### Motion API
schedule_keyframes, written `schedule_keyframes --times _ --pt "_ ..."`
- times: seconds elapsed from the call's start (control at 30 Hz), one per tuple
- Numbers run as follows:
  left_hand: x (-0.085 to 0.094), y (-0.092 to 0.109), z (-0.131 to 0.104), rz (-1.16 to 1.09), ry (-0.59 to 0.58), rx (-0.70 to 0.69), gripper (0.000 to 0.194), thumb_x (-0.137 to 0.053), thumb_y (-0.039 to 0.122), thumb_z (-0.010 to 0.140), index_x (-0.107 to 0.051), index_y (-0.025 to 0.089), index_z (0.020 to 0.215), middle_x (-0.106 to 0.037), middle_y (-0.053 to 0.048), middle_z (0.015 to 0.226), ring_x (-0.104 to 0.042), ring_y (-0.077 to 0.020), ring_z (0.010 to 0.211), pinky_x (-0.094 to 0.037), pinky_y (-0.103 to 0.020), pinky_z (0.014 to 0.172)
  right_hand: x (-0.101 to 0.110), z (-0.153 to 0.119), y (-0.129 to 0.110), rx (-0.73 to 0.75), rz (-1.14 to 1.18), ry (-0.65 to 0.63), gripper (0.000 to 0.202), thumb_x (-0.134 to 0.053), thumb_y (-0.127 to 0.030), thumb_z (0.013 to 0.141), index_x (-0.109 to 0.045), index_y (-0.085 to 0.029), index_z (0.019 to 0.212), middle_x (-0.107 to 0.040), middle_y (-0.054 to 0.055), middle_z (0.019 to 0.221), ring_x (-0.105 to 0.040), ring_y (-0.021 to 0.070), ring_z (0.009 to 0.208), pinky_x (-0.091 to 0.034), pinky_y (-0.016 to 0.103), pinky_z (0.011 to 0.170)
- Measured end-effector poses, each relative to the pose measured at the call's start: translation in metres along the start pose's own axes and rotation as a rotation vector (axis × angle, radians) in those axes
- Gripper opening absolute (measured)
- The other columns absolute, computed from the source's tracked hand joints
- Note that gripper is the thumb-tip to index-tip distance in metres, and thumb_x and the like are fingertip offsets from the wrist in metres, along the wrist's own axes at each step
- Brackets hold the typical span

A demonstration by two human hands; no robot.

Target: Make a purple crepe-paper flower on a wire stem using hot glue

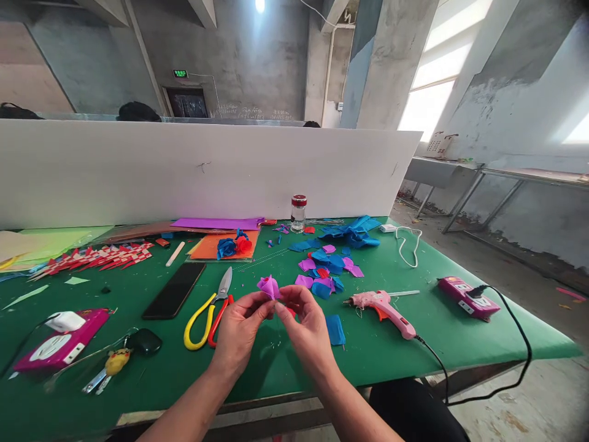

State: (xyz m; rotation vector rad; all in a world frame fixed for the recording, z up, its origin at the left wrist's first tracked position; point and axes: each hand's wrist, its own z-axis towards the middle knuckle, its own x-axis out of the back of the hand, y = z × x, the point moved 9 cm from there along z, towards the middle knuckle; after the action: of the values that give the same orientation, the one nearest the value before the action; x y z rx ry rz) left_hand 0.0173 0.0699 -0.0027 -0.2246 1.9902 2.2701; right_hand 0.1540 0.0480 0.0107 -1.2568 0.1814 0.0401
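A small purple paper flower (269, 286) is held up between my two hands, over the front of the green table. My left hand (240, 325) pinches it from the left, near its base. From the right, my right hand (306, 322) pinches at the base of the same flower; the fingertips hide what lies between them. Yellow-and-red scissors (210, 313) lie just left of my left hand. To the right of my right hand are a blue paper piece (335, 330) and a pink glue gun (383, 310). Purple, blue and red paper petals (322, 270) are scattered behind my right hand.
A black phone (173, 291), keys (117, 362) and a magenta power strip (64, 341) lie left. Another power strip (468, 298) with a trailing cord sits right. Behind stand a glass jar (298, 215), finished blue and red flowers (234, 245) and a white partition (207, 172).
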Motion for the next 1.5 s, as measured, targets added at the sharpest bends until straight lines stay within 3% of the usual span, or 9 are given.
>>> schedule_keyframes --times 0.17,0.57,1.03,1.2,1.5 --pt "-0.001 -0.006 0.000 -0.052 -0.009 0.039 0.025 -0.083 0.029 0.061 -0.077 0.019 0.083 -0.074 -0.005 0.079 -0.065 -0.0204 0.083 -0.048 -0.028 0.081 0.000 0.001 -0.003 -0.014 -0.067 0.007 0.022 -0.071 -0.023 0.070 -0.062 -0.020 0.090 -0.069 0.003 0.089 -0.064 0.0205 0.085 -0.049 0.033 0.078" --pt "-0.010 -0.003 -0.001 0.006 -0.104 0.008 0.023 -0.076 0.031 0.072 -0.077 0.020 0.092 -0.067 -0.001 0.074 -0.055 -0.0140 0.069 -0.046 -0.025 0.070 0.003 0.002 0.001 -0.009 0.026 -0.004 0.015 -0.065 -0.032 0.080 -0.061 -0.019 0.086 -0.067 0.002 0.080 -0.063 0.0165 0.071 -0.049 0.030 0.069" --pt "-0.001 -0.005 -0.001 0.006 0.006 0.016 0.022 -0.079 0.033 0.067 -0.075 0.019 0.084 -0.068 0.000 0.071 -0.056 -0.0129 0.068 -0.047 -0.024 0.070 0.005 0.002 0.006 -0.083 0.087 0.041 0.021 -0.060 -0.032 0.081 -0.065 -0.018 0.095 -0.068 0.004 0.088 -0.061 0.0172 0.081 -0.047 0.027 0.070" --pt "0.001 -0.003 -0.002 -0.021 0.020 0.011 0.025 -0.079 0.033 0.066 -0.076 0.019 0.086 -0.068 0.000 0.073 -0.055 -0.0127 0.069 -0.048 -0.024 0.071 -0.006 -0.002 0.004 -0.062 0.153 -0.001 0.019 -0.059 -0.029 0.081 -0.068 -0.017 0.093 -0.071 0.004 0.086 -0.064 0.0181 0.081 -0.049 0.030 0.078" --pt "0.000 -0.008 -0.002 -0.002 0.014 0.031 0.027 -0.079 0.032 0.066 -0.078 0.021 0.091 -0.068 0.001 0.070 -0.056 -0.0130 0.071 -0.048 -0.023 0.072 0.002 -0.003 0.009 -0.071 0.074 0.103 0.020 -0.064 -0.032 0.078 -0.071 -0.016 0.088 -0.073 0.005 0.081 -0.067 0.0199 0.079 -0.050 0.030 0.073"
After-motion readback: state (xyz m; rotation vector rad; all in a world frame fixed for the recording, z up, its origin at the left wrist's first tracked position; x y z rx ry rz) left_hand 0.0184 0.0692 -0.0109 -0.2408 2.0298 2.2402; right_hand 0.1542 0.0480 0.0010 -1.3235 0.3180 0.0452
